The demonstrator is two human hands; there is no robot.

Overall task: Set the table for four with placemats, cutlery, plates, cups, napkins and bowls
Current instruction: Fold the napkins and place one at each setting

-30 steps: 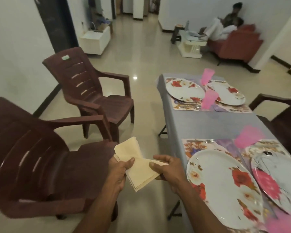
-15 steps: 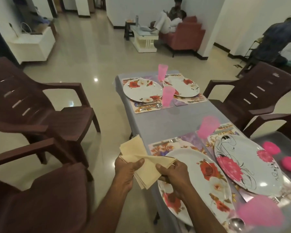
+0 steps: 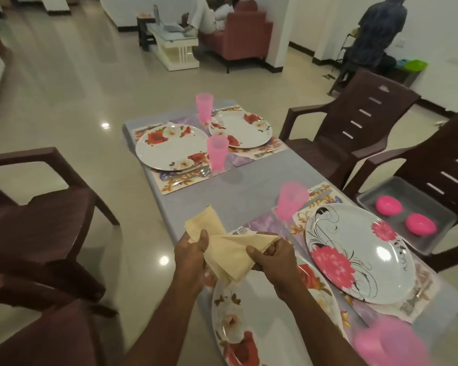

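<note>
- Both hands grip the stack of napkins (image 3: pixel 224 253): the left hand (image 3: pixel 193 256) holds it with the thumb on top, and the right hand (image 3: pixel 274 256) pinches the right corner. The stack hangs in the air above the near left edge of the bench (image 3: pixel 251 186), over the near left plate (image 3: pixel 265 313).
- The right hand seems to peel off one napkin. If two sheets stick together, one place could get a double and another place none.
- The left hand holds the stack only at one end. If this grip gets loose during the pull, the rest may fan out and fall on the floor (image 3: pixel 132 260), which is just beside the bench edge.
- The near right cup (image 3: pixel 291 200) stands close behind the hands. A wide sweep of the right hand when laying the napkin could knock it over; it looks light.
- The near cup (image 3: pixel 386 342) at the bottom right is blurred, so I cannot tell exactly where it stands; an elbow could catch it.
- Cutlery lies partly under the plates. A napkin pushed beside a plate may shift the fork (image 3: pixel 239 230).
- The pink bowls (image 3: pixel 405 216) are in a tray (image 3: pixel 393 188) on the right chair, not yet on the bench; a bump on that chair could spill them.
</note>
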